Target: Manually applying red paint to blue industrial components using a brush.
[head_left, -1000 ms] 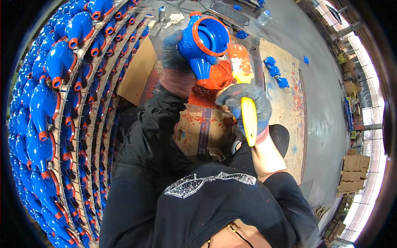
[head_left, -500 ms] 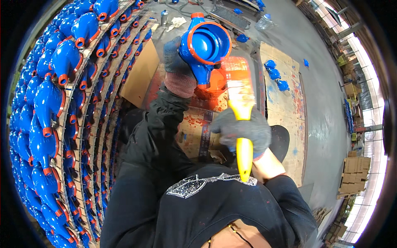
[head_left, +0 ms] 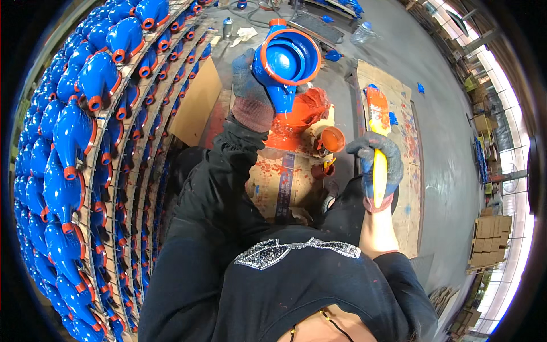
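Observation:
My left hand (head_left: 246, 85), in a dark paint-stained glove, grips a glossy blue pump-like casting (head_left: 283, 57) by its left side. Its round opening faces up with an orange-red painted rim, and the short neck at its top is orange-red too. The lower spout is blue. In my gloved right hand (head_left: 390, 162) is a paintbrush (head_left: 378, 111), its yellow handle wrapped by my fingers and its bristles coated orange-red. The brush points away from me, apart from the casting. Below the casting lies an orange-red, paint-covered heap (head_left: 310, 108), partly hidden by it.
An orange-red paint pot (head_left: 331, 139) and a smaller container (head_left: 322, 170) stand on stained cardboard (head_left: 265, 176). Racks of blue castings (head_left: 71, 137) with orange-red rims fill the left. A cardboard sheet (head_left: 196, 105) leans beside them. More paint-spotted cardboard (head_left: 407, 199) lies at right.
My right hand and the brush have swung right, away from the casting, uncovering the paint pot. My left hand still holds the casting, almost in place.

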A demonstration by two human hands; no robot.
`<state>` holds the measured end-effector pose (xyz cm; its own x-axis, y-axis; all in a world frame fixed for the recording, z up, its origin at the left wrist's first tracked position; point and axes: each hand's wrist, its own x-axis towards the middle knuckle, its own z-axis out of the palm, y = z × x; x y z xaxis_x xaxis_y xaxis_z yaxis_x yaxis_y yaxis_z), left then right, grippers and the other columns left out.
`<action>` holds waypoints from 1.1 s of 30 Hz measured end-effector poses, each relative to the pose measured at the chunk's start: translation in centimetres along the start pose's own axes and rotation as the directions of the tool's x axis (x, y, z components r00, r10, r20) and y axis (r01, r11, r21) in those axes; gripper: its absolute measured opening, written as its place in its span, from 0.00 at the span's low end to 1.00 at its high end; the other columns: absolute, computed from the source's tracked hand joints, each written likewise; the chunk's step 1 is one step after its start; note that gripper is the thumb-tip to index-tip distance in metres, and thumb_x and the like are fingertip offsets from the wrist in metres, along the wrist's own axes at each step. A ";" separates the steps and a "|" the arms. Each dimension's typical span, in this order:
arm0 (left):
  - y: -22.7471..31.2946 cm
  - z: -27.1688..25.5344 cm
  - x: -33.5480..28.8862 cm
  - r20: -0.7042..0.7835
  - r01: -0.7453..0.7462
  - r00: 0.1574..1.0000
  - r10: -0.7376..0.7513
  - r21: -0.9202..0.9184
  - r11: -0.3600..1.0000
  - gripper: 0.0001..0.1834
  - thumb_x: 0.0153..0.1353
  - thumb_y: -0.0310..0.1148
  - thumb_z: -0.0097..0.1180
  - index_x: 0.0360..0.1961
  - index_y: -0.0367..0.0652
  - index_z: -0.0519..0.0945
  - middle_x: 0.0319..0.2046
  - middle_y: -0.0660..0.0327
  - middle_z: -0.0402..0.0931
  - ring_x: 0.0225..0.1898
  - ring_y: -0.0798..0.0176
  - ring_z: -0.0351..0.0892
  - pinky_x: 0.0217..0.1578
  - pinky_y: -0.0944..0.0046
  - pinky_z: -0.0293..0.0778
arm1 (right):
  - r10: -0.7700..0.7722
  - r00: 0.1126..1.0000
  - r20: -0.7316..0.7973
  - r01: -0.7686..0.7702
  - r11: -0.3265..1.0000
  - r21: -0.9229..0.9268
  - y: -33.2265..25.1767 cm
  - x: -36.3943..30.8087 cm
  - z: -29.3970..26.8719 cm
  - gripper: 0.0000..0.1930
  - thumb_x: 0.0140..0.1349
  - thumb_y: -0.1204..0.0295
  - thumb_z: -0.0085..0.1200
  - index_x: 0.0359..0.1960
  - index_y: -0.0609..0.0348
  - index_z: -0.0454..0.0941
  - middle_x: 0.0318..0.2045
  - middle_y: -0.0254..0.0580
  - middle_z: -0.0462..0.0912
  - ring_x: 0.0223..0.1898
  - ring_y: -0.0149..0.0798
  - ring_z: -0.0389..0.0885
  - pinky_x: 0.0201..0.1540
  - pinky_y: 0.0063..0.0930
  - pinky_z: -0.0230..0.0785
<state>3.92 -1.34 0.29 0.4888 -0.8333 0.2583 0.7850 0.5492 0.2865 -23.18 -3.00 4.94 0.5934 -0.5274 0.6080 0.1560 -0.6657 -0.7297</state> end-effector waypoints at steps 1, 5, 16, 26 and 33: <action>-0.1 -0.1 0.0 0.003 0.002 1.000 -0.002 0.000 1.000 0.33 0.62 0.56 0.39 0.57 0.39 0.68 0.44 0.47 0.76 0.38 0.48 0.81 0.32 0.52 0.82 | 0.070 0.997 -0.021 -0.070 0.997 -0.035 0.1 0.0 -0.5 0.12 0.63 0.78 0.52 0.47 0.65 0.70 0.33 0.51 0.81 0.34 0.40 0.81 0.41 0.30 0.74; -0.9 0.6 -0.3 0.055 0.042 0.998 -0.041 -0.026 0.999 0.35 0.61 0.57 0.41 0.59 0.39 0.66 0.46 0.42 0.74 0.36 0.42 0.80 0.28 0.54 0.82 | 0.058 0.998 -0.019 -0.060 0.982 -0.181 -0.2 -0.4 -1.9 0.14 0.62 0.75 0.56 0.48 0.67 0.73 0.34 0.48 0.82 0.36 0.37 0.81 0.42 0.27 0.74; -0.9 0.5 -2.1 0.068 0.186 0.981 -0.184 -0.028 0.982 0.38 0.58 0.60 0.44 0.58 0.38 0.66 0.44 0.42 0.74 0.36 0.50 0.80 0.32 0.60 0.80 | -0.277 0.911 0.306 0.369 0.878 -0.305 -1.9 0.5 1.6 0.17 0.40 0.80 0.64 0.37 0.55 0.81 0.23 0.41 0.79 0.25 0.39 0.79 0.28 0.29 0.69; -0.5 0.9 -1.8 -0.044 0.137 0.989 -0.143 -0.104 0.985 0.31 0.64 0.55 0.42 0.57 0.40 0.64 0.49 0.45 0.67 0.48 0.52 0.71 0.41 0.61 0.79 | -0.329 0.763 0.557 0.546 0.789 -0.282 1.6 1.9 4.2 0.17 0.46 0.74 0.54 0.41 0.50 0.78 0.28 0.40 0.75 0.32 0.46 0.76 0.31 0.37 0.67; 1.9 1.2 -1.0 -0.091 0.083 0.991 -0.101 -0.187 0.979 0.42 0.57 0.53 0.55 0.65 0.41 0.57 0.60 0.44 0.61 0.59 0.41 0.66 0.52 0.47 0.74 | -0.368 0.788 0.493 0.567 0.746 -0.350 4.5 2.1 1.2 0.20 0.43 0.73 0.57 0.42 0.49 0.79 0.24 0.37 0.71 0.29 0.43 0.74 0.30 0.36 0.65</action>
<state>4.52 0.61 1.70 0.4393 -0.8869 0.1429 0.8801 0.4568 0.1292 -20.27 -6.44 2.53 0.8001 0.0894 0.5932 0.1766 -0.9801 -0.0905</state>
